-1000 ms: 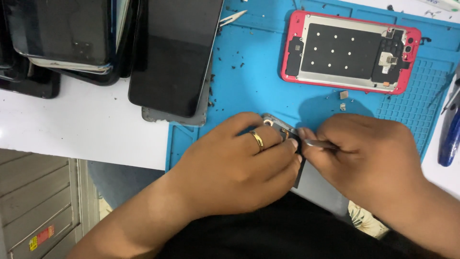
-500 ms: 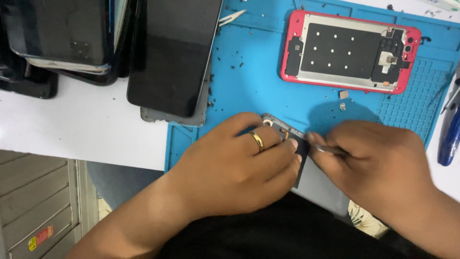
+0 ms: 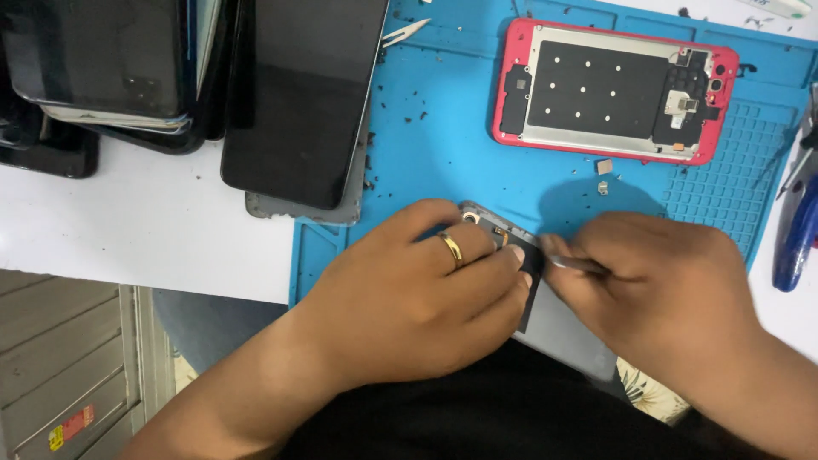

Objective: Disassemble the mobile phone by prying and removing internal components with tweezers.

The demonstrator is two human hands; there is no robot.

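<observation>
The mat (image 3: 443,153) looks matt blue rubber — gritty with dark specks. Left of it, the black screen (image 3: 307,94) is glossy glass; the ring (image 3: 452,249) polished gold metal.

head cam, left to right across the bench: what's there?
Stack of dark phones → black phone screen → left hand on a grey phone → right hand with a thin metal tool → blue-handled tool at the right edge.

Single head-worn camera, looking steeply down from close range over the bench (image 3: 153,230) edge; the blue mat (image 3: 443,162) fills the upper frame, forearms entering from below.
</observation>
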